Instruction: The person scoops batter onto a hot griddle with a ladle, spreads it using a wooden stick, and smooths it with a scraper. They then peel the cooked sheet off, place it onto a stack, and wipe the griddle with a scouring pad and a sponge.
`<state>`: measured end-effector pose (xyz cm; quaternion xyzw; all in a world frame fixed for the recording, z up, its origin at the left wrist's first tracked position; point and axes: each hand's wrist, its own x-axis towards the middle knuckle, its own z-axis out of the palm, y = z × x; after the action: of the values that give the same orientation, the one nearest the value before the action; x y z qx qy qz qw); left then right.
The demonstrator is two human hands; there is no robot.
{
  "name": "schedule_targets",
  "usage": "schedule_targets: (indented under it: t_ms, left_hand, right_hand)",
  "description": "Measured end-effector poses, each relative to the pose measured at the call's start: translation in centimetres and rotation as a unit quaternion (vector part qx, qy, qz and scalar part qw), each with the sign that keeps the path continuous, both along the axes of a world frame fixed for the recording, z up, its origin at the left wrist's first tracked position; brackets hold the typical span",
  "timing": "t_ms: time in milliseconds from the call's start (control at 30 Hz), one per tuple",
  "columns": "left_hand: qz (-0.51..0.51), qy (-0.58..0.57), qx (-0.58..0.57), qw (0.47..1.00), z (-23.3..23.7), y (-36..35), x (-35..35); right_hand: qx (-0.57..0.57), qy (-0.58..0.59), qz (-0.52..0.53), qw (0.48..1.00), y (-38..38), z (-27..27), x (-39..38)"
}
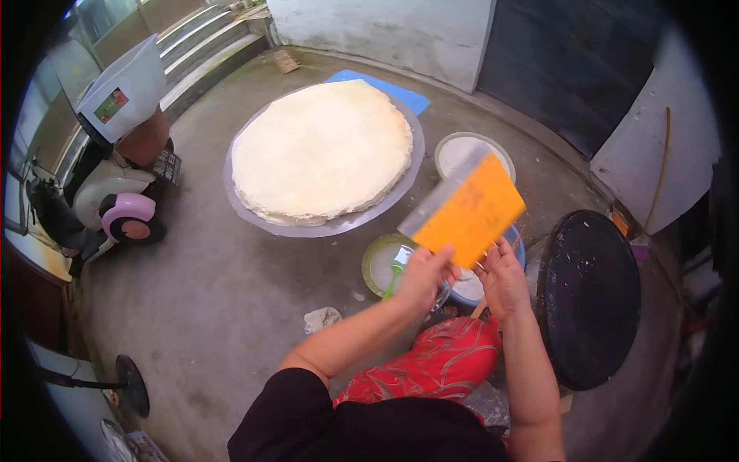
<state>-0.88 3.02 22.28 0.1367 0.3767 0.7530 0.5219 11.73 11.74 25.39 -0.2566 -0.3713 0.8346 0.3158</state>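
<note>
My left hand [426,279] is closed on the lower corner of a flat orange scraper [473,212] with a grey strip along one long edge. The scraper is tilted up in front of me. Close by its lower edge is my right hand [506,281], palm turned inward, with loosely bent fingers apart. Below the hands, a blue basin [517,248] with white contents is partly covered by them and the scraper. Left of it sits a green-rimmed bowl [371,266] of whitish liquid with a green-handled tool [392,282] in it.
A tall stack of thin round flatbreads [319,150] lies on a round silvery sheet [269,223]. Behind the scraper stands a white-filled tub [454,146]. A large black round griddle [591,300] is on my right. A scooter [115,192] is parked at the left; a crumpled cloth [322,319] lies on the floor.
</note>
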Motion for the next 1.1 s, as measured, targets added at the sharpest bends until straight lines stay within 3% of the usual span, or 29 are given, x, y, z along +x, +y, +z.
schedule_targets:
  t_ms: [100, 167, 233, 300, 433, 500, 633, 700, 733, 800, 833, 867, 967, 1033, 1100]
  left_hand:
    - [0.098, 0.013, -0.023, 0.995, -1.4, 3.6, -6.6]
    - [0.199, -0.097, -0.063, 0.973, -2.5, 6.3, -12.4]
    - [0.237, -0.137, -0.051, 0.961, -4.7, 7.7, -17.5]
    - [0.245, -0.163, -0.116, 0.949, -6.5, 8.5, -21.1]
    - [0.215, -0.186, -0.106, 0.953, -8.0, 7.4, -21.4]
    - [0.232, -0.179, -0.03, 0.956, -6.8, 6.0, -18.9]
    - [0.244, 0.129, -0.113, 0.954, -4.2, 1.0, -10.2]
    - [0.127, 0.229, -0.133, 0.956, -5.9, -2.3, -7.2]
    - [0.091, 0.219, -0.165, 0.957, -6.3, -3.6, -5.6]
    - [0.033, 0.234, -0.202, 0.951, -6.9, -5.8, -2.8]
    - [0.014, 0.258, -0.208, 0.943, -7.1, -6.6, -1.7]
    - [-0.003, 0.261, -0.204, 0.944, -6.8, -7.2, -0.9]
    - [-0.019, 0.313, -0.188, 0.931, -5.2, -8.3, 0.9]
    - [0.001, 0.417, -0.124, 0.901, -4.1, -8.8, 2.1]
    - [-0.037, 0.464, -0.091, 0.881, -3.0, -9.0, 3.5]
  right_hand:
    - [0.056, -0.07, 0.003, 0.996, 0.3, 0.1, 1.5]
    - [0.034, -0.171, 0.049, 0.983, 1.5, -1.6, 4.9]
    - [0.027, -0.209, 0.013, 0.978, 2.1, -4.3, 7.6]
    - [0.006, -0.283, -0.035, 0.958, 2.3, -6.7, 10.3]
    - [-0.04, -0.343, -0.053, 0.937, 1.6, -9.7, 13.5]
    - [-0.006, -0.407, -0.031, 0.913, 1.2, -11.9, 14.6]
    - [0.0, -0.475, -0.032, 0.88, 1.4, -21.2, 15.8]
    - [-0.063, -0.506, 0.004, 0.861, 1.1, -24.2, 14.2]
    - [-0.089, -0.485, 0.024, 0.87, 0.7, -23.4, 12.8]
    - [-0.086, -0.463, -0.04, 0.882, -0.3, -26.6, 10.8]
    - [-0.095, -0.464, -0.048, 0.879, -0.6, -24.8, 9.7]
    - [-0.106, -0.465, -0.054, 0.877, -0.8, -22.7, 9.0]
    - [-0.042, -0.527, -0.075, 0.845, -0.7, -27.0, 9.2]
    - [-0.014, -0.515, -0.082, 0.853, -0.8, -29.3, 11.3]
    - [0.004, -0.554, -0.08, 0.829, -1.5, -28.6, 14.1]
